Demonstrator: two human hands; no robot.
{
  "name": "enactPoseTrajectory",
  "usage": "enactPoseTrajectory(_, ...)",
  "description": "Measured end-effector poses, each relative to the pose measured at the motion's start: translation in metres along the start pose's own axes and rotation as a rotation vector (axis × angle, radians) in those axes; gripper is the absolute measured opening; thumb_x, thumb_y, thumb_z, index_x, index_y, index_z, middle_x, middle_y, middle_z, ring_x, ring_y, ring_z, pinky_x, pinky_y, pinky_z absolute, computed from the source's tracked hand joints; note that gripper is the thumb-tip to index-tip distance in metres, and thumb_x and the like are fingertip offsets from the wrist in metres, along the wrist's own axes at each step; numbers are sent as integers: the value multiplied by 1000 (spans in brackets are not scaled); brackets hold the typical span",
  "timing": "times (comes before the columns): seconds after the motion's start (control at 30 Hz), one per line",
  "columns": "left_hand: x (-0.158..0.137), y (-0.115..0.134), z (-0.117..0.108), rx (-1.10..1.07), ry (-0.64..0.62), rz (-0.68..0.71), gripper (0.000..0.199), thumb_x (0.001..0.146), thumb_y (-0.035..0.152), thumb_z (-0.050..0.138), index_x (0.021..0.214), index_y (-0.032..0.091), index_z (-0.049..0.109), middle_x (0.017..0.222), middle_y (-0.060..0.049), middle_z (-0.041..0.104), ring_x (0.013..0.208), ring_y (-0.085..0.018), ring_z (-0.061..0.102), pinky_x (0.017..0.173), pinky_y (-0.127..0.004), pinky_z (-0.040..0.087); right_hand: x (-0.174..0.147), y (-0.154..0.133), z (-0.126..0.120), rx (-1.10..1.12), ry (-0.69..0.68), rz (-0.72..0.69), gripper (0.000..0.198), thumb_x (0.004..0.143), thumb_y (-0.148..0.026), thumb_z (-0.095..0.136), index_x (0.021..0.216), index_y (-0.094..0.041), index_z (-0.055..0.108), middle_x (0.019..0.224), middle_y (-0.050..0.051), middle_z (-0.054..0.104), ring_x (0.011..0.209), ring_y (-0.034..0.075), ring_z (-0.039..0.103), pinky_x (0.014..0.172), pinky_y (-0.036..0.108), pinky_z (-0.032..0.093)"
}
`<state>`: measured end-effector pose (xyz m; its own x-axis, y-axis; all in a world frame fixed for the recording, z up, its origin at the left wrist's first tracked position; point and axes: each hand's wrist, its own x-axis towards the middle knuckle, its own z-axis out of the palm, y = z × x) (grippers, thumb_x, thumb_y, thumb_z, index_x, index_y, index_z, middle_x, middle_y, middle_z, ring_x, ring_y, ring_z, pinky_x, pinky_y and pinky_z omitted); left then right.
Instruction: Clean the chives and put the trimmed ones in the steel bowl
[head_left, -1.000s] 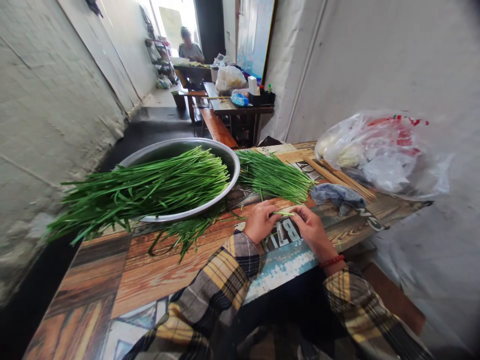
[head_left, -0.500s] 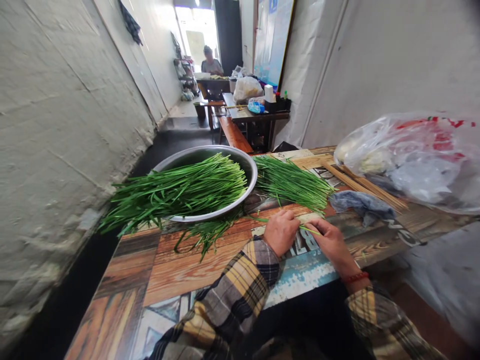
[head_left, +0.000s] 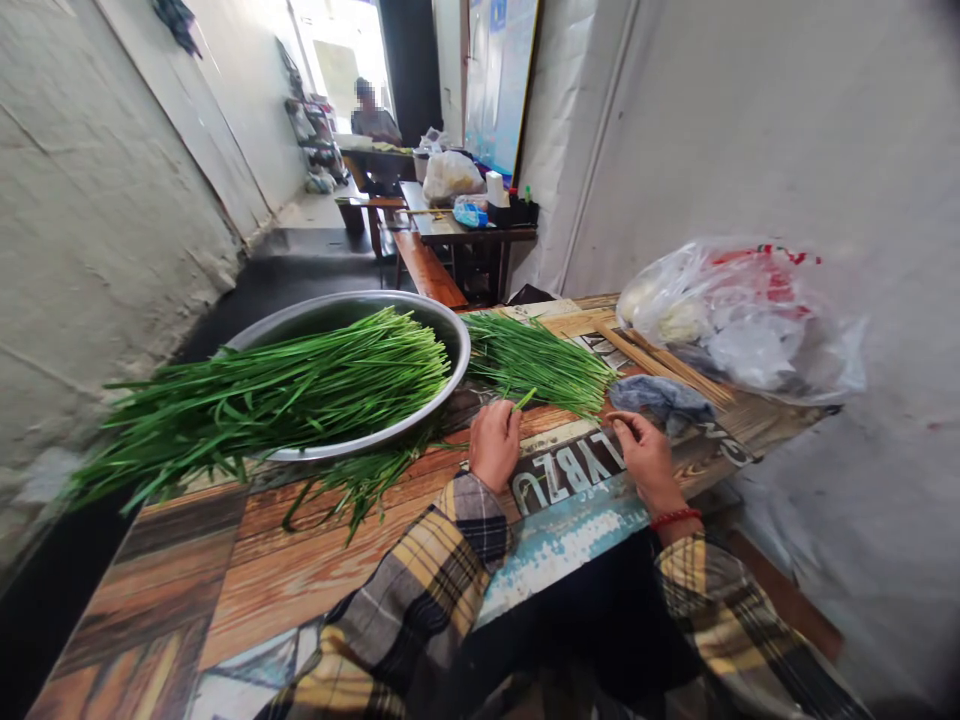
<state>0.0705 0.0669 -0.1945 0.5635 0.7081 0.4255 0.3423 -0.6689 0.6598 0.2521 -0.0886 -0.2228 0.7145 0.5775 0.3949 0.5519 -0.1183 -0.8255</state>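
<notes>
The hands have drawn apart: half a second ago they held one stalk between them, and now a gap shows the printed lettering on the wood-patterned surface. The left hand has its fingers closed around a garlic chive stalk, one end poking out above the thumb, just beside the metal basin. The right hand, with a red bracelet at its wrist, has its fingertips pinched together near the grey-blue cloth; whether they hold a scrap I cannot tell. Beyond the hands lies a chive bundle; a larger heap of chives fills the basin, its leaves hanging over the rim.
</notes>
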Motion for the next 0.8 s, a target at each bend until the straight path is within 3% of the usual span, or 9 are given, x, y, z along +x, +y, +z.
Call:
enactPoseTrajectory(0.17, 2, 0, 4, -247, -51, -70, 24, 93, 23, 37, 70, 19, 47, 62, 3, 47, 62, -12, 46, 62, -24, 33, 17, 8, -3, -325, -91, -134, 30, 86, -36, 46, 93, -19, 70, 95, 10, 68, 92, 24, 61, 87, 40, 45)
enactPoseTrajectory(0.33, 4, -1, 4, -255, 26, -102, 14, 84, 22, 51, 71, 18, 49, 63, 4, 46, 62, -11, 42, 61, -22, 31, 22, 14, 11, -508, -94, -168, 23, 84, -31, 52, 92, -20, 70, 93, 10, 67, 92, 25, 59, 88, 42, 43)
enactPoseTrajectory(0.53, 5, -3, 2, -327, 12, -151, 25, 89, 26, 45, 68, 16, 54, 62, 4, 49, 63, -10, 45, 62, -22, 33, 12, -4, 12, -168, -55, -63, 23, 82, -41, 56, 81, -22, 68, 84, 8, 66, 80, 23, 60, 76, 39, 47)
enactPoseTrajectory(0.8, 5, -6, 3, -436, 64, -162, 28, 92, 30, 42, 78, 15, 62, 72, 0, 60, 71, -12, 54, 67, -23, 41, -16, -32, 24, 333, -220, 189, 30, 78, -47, 64, 90, -20, 66, 75, 1, 66, 71, 16, 61, 66, 28, 47)
